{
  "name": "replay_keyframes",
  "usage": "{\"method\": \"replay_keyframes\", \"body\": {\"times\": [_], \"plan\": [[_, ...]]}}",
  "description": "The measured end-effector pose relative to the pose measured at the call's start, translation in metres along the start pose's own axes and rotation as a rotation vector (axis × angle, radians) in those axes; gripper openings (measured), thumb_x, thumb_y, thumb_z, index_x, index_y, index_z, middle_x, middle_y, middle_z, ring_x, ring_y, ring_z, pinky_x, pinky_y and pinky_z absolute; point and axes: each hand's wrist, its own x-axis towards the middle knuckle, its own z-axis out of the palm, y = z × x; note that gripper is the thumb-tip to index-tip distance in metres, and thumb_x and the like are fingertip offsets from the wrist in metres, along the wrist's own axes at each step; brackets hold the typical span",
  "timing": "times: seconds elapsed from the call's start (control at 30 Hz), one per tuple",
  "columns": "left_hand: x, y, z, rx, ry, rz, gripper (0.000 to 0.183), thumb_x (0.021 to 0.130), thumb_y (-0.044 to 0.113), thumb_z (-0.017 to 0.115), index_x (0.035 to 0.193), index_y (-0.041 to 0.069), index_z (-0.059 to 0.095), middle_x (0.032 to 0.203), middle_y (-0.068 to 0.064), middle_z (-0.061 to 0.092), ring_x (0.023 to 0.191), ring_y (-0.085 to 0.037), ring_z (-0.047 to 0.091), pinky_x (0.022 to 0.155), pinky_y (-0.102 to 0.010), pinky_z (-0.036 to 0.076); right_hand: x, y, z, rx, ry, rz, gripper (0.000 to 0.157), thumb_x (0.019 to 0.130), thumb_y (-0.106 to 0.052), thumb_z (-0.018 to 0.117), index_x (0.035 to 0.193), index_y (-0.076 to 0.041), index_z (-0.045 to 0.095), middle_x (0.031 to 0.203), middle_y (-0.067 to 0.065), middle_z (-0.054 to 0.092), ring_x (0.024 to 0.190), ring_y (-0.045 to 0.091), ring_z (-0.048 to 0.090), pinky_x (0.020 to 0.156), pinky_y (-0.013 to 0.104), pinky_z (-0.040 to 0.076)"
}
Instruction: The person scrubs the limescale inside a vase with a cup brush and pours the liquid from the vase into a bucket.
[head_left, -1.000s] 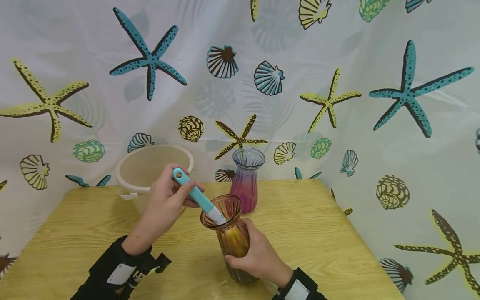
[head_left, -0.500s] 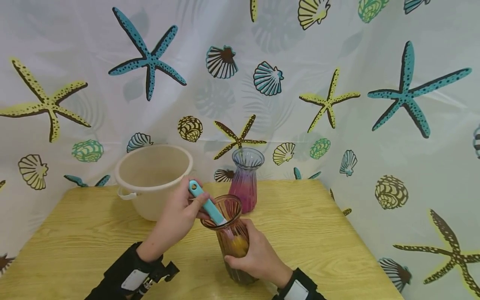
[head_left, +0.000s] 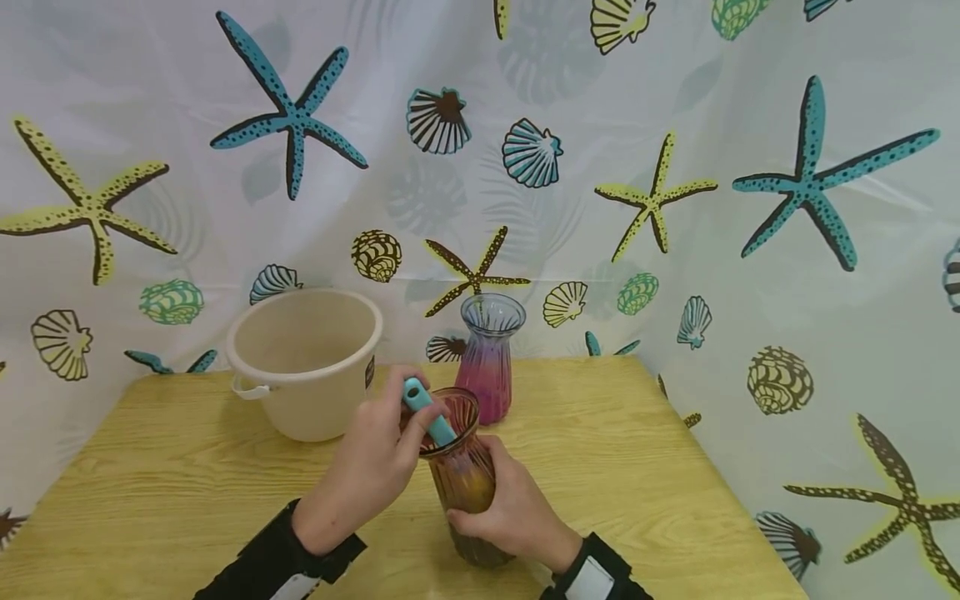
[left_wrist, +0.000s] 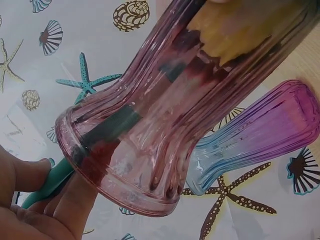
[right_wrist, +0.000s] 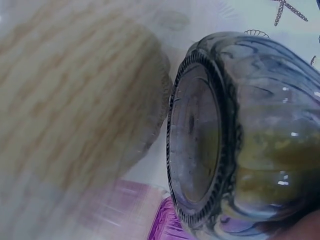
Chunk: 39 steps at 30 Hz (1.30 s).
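My left hand pinches the teal handle of a long brush-like tool, its hanging hole at the top end. The handle runs down through the mouth of a ribbed brown glass vase. In the left wrist view its shaft shows through the glass, with a yellow patch deeper inside; the tool's lower end is blurred by the glass. My right hand grips the vase round its body and holds it tilted, mouth toward the left hand. Its ridged base faces the right wrist camera.
A cream bucket stands at the back left of the wooden table. Just behind the brown vase is a second glass vase, blue above and pink-purple below. A white sheet printed with starfish and shells hangs behind and at the right.
My left hand has moved right and down, sliding the tool deeper into the brown vase; its white neck is no longer visible above the rim. The right hand keeps its grip in place.
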Motion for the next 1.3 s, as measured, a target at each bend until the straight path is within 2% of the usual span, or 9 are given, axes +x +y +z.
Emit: {"method": "replay_keyframes", "body": {"times": [0.17, 0.4, 0.6, 0.7, 0.87, 1.1, 1.2, 1.3], "plan": [[0.001, -0.001, -0.005, -0.110, 0.026, -0.025, 0.019, 0.097, 0.007, 0.053, 0.112, 0.004, 0.043, 0.085, -0.007, 0.064, 0.063, -0.010, 0.062, 0.051, -0.027, 0.055, 0.001, 0.000, 0.000, -0.006, 0.008, -0.014, 0.080, 0.071, -0.038, 0.081, 0.135, -0.025, 0.034, 0.116, -0.003, 0.056, 0.093, 0.011, 0.058, 0.072, 0.034, 0.054], [0.006, -0.003, -0.025, -0.282, 0.048, -0.059, 0.018, 0.098, 0.003, 0.049, 0.113, -0.001, 0.039, 0.093, -0.016, 0.067, 0.069, -0.015, 0.064, 0.056, -0.032, 0.058, 0.001, 0.002, 0.001, -0.015, 0.014, -0.018, 0.080, 0.072, -0.040, 0.080, 0.135, -0.023, 0.035, 0.114, -0.002, 0.057, 0.090, 0.011, 0.059, 0.070, 0.034, 0.054], [0.013, -0.003, -0.045, -0.298, 0.108, -0.047, 0.016, 0.097, 0.000, 0.050, 0.110, -0.002, 0.039, 0.090, -0.015, 0.067, 0.069, -0.017, 0.065, 0.057, -0.029, 0.058, 0.001, 0.003, 0.001, -0.012, 0.013, -0.012, 0.080, 0.071, -0.040, 0.081, 0.134, -0.023, 0.035, 0.115, -0.004, 0.057, 0.092, 0.010, 0.058, 0.074, 0.036, 0.054], [0.014, -0.001, -0.048, -0.314, 0.102, -0.070, 0.016, 0.098, 0.002, 0.049, 0.110, -0.002, 0.039, 0.091, -0.016, 0.067, 0.070, -0.017, 0.065, 0.058, -0.029, 0.058, 0.001, 0.004, 0.001, -0.004, 0.008, -0.012, 0.080, 0.072, -0.040, 0.081, 0.134, -0.023, 0.034, 0.116, -0.004, 0.057, 0.094, 0.010, 0.057, 0.076, 0.036, 0.053], [0.014, 0.004, -0.042, -0.353, 0.078, -0.116, 0.017, 0.099, 0.004, 0.047, 0.112, -0.002, 0.038, 0.092, -0.017, 0.066, 0.071, -0.018, 0.065, 0.060, -0.030, 0.058, -0.002, 0.003, 0.000, 0.024, 0.010, -0.001, 0.080, 0.072, -0.038, 0.081, 0.135, -0.022, 0.034, 0.117, -0.003, 0.056, 0.094, 0.011, 0.057, 0.075, 0.036, 0.053], [0.011, 0.007, -0.022, -0.315, 0.021, -0.130, 0.015, 0.099, 0.006, 0.049, 0.110, 0.001, 0.040, 0.091, -0.016, 0.067, 0.068, -0.017, 0.064, 0.056, -0.036, 0.058, -0.003, 0.001, -0.001, 0.036, 0.010, -0.001, 0.081, 0.073, -0.036, 0.080, 0.136, -0.023, 0.032, 0.118, -0.002, 0.054, 0.094, 0.012, 0.057, 0.073, 0.035, 0.053], [0.009, 0.005, -0.014, -0.263, -0.012, -0.127, 0.013, 0.099, 0.007, 0.050, 0.108, 0.004, 0.041, 0.089, -0.013, 0.066, 0.066, -0.014, 0.063, 0.053, -0.035, 0.057, -0.003, 0.001, 0.000, 0.036, 0.006, -0.008, 0.080, 0.073, -0.036, 0.080, 0.136, -0.025, 0.033, 0.118, -0.003, 0.054, 0.094, 0.012, 0.057, 0.073, 0.035, 0.053], [0.008, 0.005, -0.006, -0.160, -0.062, -0.122, 0.013, 0.099, 0.010, 0.051, 0.108, 0.008, 0.042, 0.082, -0.006, 0.062, 0.058, -0.009, 0.057, 0.048, -0.029, 0.054, -0.002, 0.001, 0.000, 0.039, 0.002, -0.023, 0.079, 0.073, -0.036, 0.080, 0.135, -0.027, 0.033, 0.116, -0.003, 0.056, 0.093, 0.012, 0.058, 0.071, 0.034, 0.054]]}}
